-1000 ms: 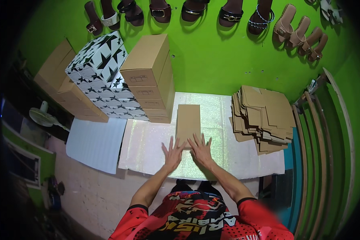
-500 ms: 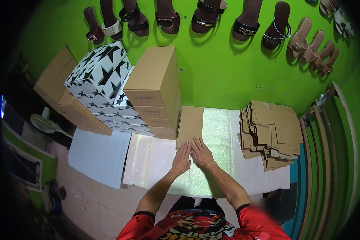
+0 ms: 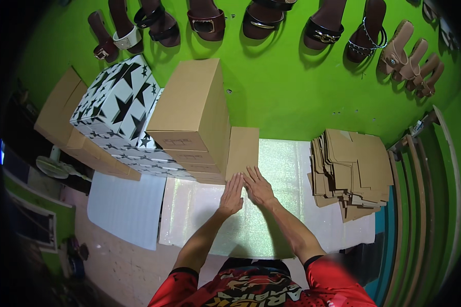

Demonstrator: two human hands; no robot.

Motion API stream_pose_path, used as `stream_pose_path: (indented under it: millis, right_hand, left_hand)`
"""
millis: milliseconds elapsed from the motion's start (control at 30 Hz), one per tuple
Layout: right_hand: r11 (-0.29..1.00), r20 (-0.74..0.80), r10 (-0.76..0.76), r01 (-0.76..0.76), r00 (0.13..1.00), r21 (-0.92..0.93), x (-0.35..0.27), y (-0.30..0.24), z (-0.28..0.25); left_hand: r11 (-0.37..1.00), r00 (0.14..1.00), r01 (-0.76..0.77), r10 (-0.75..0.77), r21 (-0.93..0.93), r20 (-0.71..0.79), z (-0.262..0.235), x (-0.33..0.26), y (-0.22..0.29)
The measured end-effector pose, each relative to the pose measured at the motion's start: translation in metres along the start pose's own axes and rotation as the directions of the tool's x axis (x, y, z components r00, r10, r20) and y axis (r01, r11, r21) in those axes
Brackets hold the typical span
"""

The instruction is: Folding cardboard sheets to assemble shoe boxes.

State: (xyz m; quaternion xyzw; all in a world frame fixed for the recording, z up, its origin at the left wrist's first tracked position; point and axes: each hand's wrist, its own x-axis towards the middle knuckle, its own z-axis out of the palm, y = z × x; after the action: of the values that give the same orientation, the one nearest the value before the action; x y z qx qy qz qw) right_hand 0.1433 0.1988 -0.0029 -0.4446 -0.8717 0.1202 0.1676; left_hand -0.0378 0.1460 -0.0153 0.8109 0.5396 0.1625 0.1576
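Observation:
A plain brown cardboard box (image 3: 243, 148) sits on the table beside the tall stack of brown boxes (image 3: 187, 102), its left side close against or touching the stack. My left hand (image 3: 232, 195) lies with fingers stretched out on the near edge of this box. Just to its right, my right hand (image 3: 259, 187) rests its extended fingers on the same edge. Both hands point away from me, thumbs close together, and neither grips anything. The box's near face is partly hidden by my hands.
White boxes with black stars (image 3: 115, 105) rise left of the brown stack. Flat cardboard blanks (image 3: 351, 169) lie piled on the table's right side. A shiny pale cover (image 3: 287, 220) spreads over the table. Sandals (image 3: 206, 23) hang along the green wall; a fan (image 3: 54, 166) stands far left.
Both hands have moved forward with the box, which now sits slightly farther back toward the wall, alongside the stack. The head view has shifted a little.

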Motion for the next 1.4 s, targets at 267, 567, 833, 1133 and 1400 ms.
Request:
stream_pose_path:
  millis: [267, 567, 833, 1133, 1400]
  right_hand:
    - [0.993, 0.162, 0.121, -0.121, 0.979, -0.014, 0.0, 0.009, 0.0]
    - [0.93, -0.093, 0.29, -0.303, 0.953, -0.21, -0.085, 0.073, -0.09]
    - [0.782, -0.311, 0.476, -0.558, 0.823, -0.278, -0.166, 0.218, -0.211]
    - [0.695, -0.362, 0.57, -0.668, 0.738, -0.267, -0.225, 0.341, -0.277]
    - [0.738, -0.241, 0.603, -0.646, 0.76, -0.192, -0.225, 0.379, -0.278]
  left_hand:
    - [0.999, 0.997, 0.02, -0.018, -0.024, 0.076, 0.01, 0.008, -0.001]
    - [0.999, 0.999, 0.021, -0.022, -0.028, -0.026, 0.014, 0.022, 0.064]
    - [0.985, 0.985, -0.171, 0.171, 0.019, -0.031, 0.067, 0.12, 0.203]
    - [0.991, 0.995, -0.096, 0.094, -0.092, -0.025, 0.092, 0.22, 0.314]
    - [0.999, 0.994, -0.035, 0.036, -0.005, 0.102, 0.092, 0.275, 0.34]
